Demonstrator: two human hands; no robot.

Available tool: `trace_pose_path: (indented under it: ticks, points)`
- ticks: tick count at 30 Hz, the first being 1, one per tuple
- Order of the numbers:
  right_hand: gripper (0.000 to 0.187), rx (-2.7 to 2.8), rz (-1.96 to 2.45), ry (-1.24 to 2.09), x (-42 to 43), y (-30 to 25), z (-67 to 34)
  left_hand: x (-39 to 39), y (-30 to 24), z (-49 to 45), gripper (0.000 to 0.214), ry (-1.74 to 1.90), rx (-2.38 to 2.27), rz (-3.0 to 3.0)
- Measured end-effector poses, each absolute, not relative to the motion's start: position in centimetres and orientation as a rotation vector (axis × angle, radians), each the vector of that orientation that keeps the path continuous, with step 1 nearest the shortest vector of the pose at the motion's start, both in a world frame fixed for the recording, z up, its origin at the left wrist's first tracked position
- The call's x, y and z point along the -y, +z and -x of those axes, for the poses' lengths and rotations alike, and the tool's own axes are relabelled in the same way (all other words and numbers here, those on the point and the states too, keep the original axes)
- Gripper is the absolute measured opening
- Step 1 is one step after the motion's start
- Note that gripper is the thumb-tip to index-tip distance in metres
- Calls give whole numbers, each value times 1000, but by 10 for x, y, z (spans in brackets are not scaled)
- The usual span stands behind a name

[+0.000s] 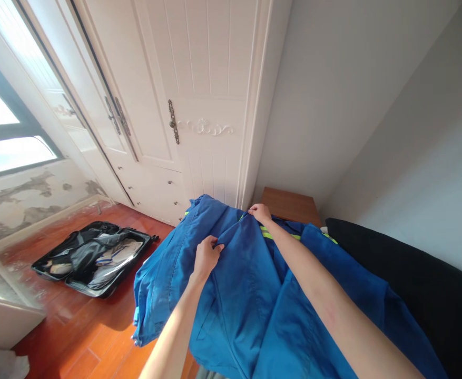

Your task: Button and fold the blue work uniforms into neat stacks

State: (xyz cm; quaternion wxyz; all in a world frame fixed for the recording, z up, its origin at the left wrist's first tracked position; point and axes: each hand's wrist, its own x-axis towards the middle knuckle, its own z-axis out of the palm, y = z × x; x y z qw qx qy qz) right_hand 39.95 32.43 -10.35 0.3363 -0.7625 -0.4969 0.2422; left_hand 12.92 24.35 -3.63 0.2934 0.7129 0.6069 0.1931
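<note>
A large blue work garment [250,295] with yellow-green reflective strips spreads out in front of me, its folds running toward me. My left hand [208,257] pinches the cloth near the middle, fingers closed on a fold. Farther off, my right hand [259,211] grips the garment's far edge between thumb and fingertips. Part of the garment hangs over at the left, above the floor. My right forearm hides some of the cloth and a reflective strip.
An open black suitcase [104,284] packed with clothes lies on the red wooden floor [108,337] to the left. A white wardrobe [210,163] stands ahead. Beside it is a small brown wooden cabinet [290,204]. A black padded edge [404,258] runs along the right, near the wall.
</note>
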Motion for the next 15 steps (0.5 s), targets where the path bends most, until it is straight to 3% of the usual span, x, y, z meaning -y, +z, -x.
trace_pose_path:
  ticks: [7,13,15]
  points:
    - [36,1499,1851,426,-301,-79,-406,-217,-23,-146,49,445,-1710,-2458]
    - [45,1630,1810,254,-206,-54,-460,-172,-44,-181,63,361,-835,-2949]
    - [49,1622,1913,169,-169,-60,-479,-162,-63,-187,67,262,-738,-2948]
